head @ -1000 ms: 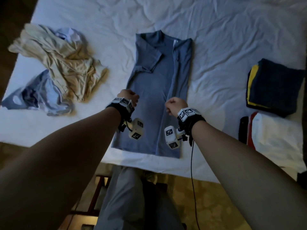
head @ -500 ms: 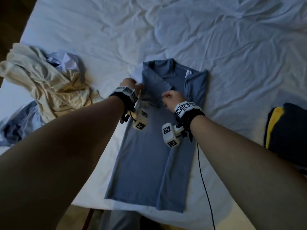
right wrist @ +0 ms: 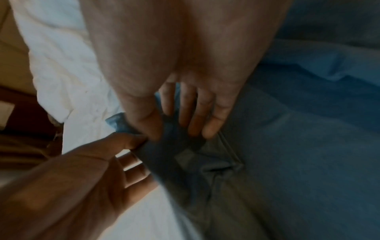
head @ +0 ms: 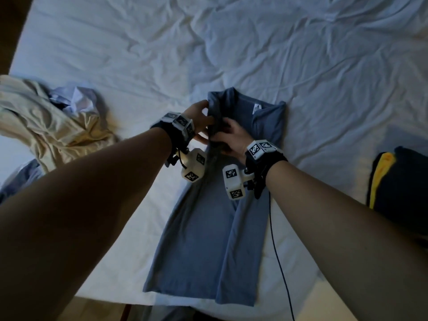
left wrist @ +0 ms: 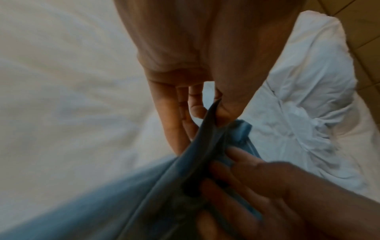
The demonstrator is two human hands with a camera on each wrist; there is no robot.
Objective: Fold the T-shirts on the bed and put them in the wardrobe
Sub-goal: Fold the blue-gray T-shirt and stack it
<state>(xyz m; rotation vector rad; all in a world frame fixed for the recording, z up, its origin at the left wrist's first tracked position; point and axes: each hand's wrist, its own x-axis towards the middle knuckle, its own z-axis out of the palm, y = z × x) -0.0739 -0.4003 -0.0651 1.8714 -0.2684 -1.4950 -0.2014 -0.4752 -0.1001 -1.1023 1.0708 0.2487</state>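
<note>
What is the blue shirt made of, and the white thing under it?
The blue T-shirt looks like soft matte knit cloth, probably cotton: it drapes limply and folds flat without shine. The white bed sheet looks like thin woven cloth, likely cotton too: sharp, fine creases everywhere. Neither fibre can be confirmed by sight.

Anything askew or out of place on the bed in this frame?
The blue T-shirt lies slanted, its hem over the bed edge, its left shoulder bunched between both hands. Unfolded clothes lie crumpled on the left.
</note>
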